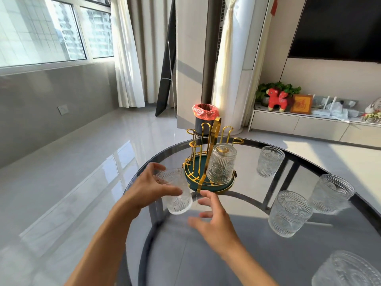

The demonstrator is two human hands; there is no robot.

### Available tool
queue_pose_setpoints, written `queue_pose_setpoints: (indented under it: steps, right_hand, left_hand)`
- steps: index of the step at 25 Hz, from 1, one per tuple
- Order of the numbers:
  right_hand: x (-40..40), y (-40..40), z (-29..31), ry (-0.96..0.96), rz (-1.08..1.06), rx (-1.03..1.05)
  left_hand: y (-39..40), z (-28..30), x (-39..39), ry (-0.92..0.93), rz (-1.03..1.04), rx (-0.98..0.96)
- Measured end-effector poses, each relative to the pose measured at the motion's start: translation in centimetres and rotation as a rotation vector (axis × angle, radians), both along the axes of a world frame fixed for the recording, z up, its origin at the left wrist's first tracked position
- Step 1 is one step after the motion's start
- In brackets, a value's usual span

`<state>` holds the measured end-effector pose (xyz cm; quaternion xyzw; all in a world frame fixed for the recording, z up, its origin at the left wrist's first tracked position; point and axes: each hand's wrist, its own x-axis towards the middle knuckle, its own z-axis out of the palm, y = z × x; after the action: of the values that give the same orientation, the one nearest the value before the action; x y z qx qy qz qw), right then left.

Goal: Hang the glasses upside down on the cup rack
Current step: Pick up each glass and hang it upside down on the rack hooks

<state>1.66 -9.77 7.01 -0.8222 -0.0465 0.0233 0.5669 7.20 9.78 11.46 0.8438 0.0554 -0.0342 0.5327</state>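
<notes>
The left hand (pixel 150 187) is gripping a glass (pixel 177 193) at the rack's (pixel 206 162) eight o'clock, fingers (pixel 171 190) curled around it. The right hand (pixel 214 221) is hovering beside it, fingers spread, empty. A bench-edge (pixel 206 254) glass (pixel 346 271) is cut off.

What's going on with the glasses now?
Left hand gripping one glass, right hand open beside it. One hung glass upside down on the rack. Empty prongs free, nothing blocking.

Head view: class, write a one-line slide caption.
Left hand grips a glass near the gold cup rack, where one glass hangs inverted.
</notes>
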Motion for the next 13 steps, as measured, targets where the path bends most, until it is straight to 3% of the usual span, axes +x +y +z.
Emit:
queue_pose_setpoints:
  steps: [3,7,11,13]
  right_hand:
    - [0.3,0.3,1.9,-0.095,0.000,0.206]
    - [0.5,0.9,4.9,-0.238,-0.120,0.086]
    - [2.4,0.2,7.3,-0.049,0.009,0.147]
    - [5.0,-1.2,9.4,-0.153,-0.075,0.102]
  left_hand:
    - [-1.7,1.4,-0.7,-0.042,0.076,-0.516]
    - [-5.4,1.4,-1.9,0.031,0.107,-1.037]
    - [-5.6,1.7,-2.3,0.107,0.162,-1.254]
    - [-4.5,2.2,-2.1,0.088,0.155,-1.306]
